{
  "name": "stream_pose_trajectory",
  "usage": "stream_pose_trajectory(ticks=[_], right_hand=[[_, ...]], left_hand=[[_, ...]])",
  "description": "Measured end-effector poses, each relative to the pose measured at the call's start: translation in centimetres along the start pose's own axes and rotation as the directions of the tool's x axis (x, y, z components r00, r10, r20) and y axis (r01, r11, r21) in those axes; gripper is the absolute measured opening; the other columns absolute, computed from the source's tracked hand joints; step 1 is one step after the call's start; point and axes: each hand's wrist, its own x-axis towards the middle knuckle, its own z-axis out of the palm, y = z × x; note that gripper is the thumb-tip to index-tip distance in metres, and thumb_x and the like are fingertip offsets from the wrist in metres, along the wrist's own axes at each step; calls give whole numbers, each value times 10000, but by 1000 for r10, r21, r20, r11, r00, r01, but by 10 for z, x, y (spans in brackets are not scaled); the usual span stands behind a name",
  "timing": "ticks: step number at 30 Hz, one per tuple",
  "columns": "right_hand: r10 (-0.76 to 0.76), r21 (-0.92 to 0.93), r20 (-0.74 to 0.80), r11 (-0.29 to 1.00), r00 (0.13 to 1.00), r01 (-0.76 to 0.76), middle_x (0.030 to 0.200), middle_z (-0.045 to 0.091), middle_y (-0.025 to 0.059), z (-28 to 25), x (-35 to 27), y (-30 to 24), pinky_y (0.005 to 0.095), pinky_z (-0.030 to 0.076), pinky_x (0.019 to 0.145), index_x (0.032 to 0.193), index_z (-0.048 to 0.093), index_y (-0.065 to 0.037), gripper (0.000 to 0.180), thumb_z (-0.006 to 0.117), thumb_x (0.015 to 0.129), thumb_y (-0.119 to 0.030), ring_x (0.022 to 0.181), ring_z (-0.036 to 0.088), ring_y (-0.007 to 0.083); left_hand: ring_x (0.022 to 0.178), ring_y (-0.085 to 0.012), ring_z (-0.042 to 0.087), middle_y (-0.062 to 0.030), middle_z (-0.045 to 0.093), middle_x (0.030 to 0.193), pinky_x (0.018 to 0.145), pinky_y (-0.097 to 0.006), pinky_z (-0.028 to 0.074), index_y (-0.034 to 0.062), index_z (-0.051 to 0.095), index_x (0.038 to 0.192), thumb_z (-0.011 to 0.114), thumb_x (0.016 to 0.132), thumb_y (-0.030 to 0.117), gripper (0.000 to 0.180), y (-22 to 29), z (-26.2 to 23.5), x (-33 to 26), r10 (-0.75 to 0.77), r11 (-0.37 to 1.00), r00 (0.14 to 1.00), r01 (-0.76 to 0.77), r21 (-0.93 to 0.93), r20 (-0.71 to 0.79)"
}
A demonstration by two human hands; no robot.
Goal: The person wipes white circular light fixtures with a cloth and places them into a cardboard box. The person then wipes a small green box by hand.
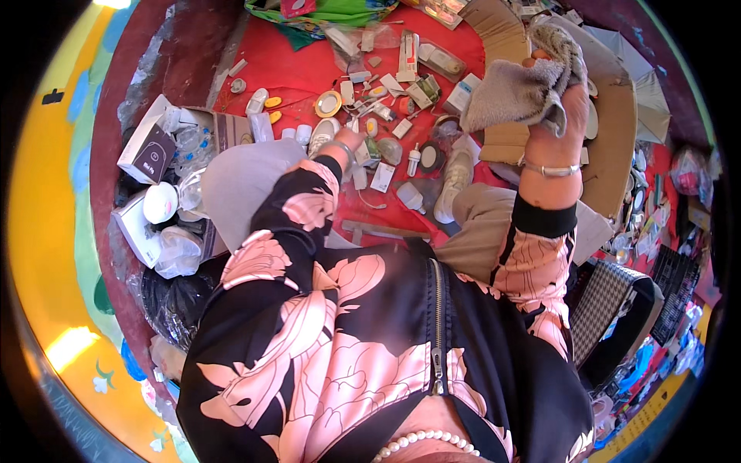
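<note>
A grey-brown cloth [519,94] is bunched in my right hand [570,116], with fingertips showing through its folds. That hand is raised at the upper right, over the open cardboard box. My left hand [350,141] is low over the red sheet [289,65], between my knees, beside a white shoe on my foot. Its fingers look drawn together near small white pieces, but what they hold, if anything, is too small to make out. Around it lie a small white box [382,177], a white bulb [411,197], a dark round tin [431,157] and a round yellow-rimmed thing [328,103].
The cardboard box [614,166] stands at my right with its flaps spread. Opened cartons [147,154] of clear plastic pieces are at my left, above a black plastic bag [181,297]. A checked case [610,312] and many small goods lie to the right.
</note>
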Motion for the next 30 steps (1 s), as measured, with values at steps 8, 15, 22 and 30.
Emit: stream_pose_trajectory(ticks=[8, 15, 22, 30], right_hand=[[37, -159, -110, 986, 993, -55, 806, 611, 110, -8, -9, -3, 324, 524, 585, 981, 557, -1, 278, 435, 936, -246, 687, 604, 225], [136, -124, -172, 980, 976, -159, 872, 523, 80, 15, -17, 8, 284, 488, 570, 1031, 490, -20, 243, 409, 953, -235, 725, 520, 165], [15, -204, -104, 978, 994, -36, 954, 633, 128, 4, -21, 14, 306, 530, 674, 1058, 559, -7, 281, 442, 946, -236, 793, 618, 196], [165, -50, -5, 985, 986, -165, 849, 652, 64, 3, -6, 16, 322, 541, 593, 1043, 592, -55, 264, 482, 928, -267, 697, 642, 203]], left_hand=[[1030, -325, 595, -208, 600, 1127, 898, -391, 459, 13, 601, 1109, 664, 711, 433, 582, -25, 61, 23, -244, 948, 963, 261, -180, 113], [1083, -328, 567, -210, 596, 1132, 890, -408, 470, 33, 618, 1096, 648, 732, 336, 474, -32, 86, 35, -323, 936, 946, 321, -145, 11], [1004, -340, 609, -225, 628, 1038, 807, -399, 495, -25, 609, 1038, 640, 723, 177, 375, 8, 33, -4, -327, 910, 944, 325, -256, 36], [803, -294, 632, -140, 639, 866, 727, -491, 523, 6, 575, 991, 647, 734, 98, 282, 82, -77, -57, 239, -123, 947, 250, -960, 216]])
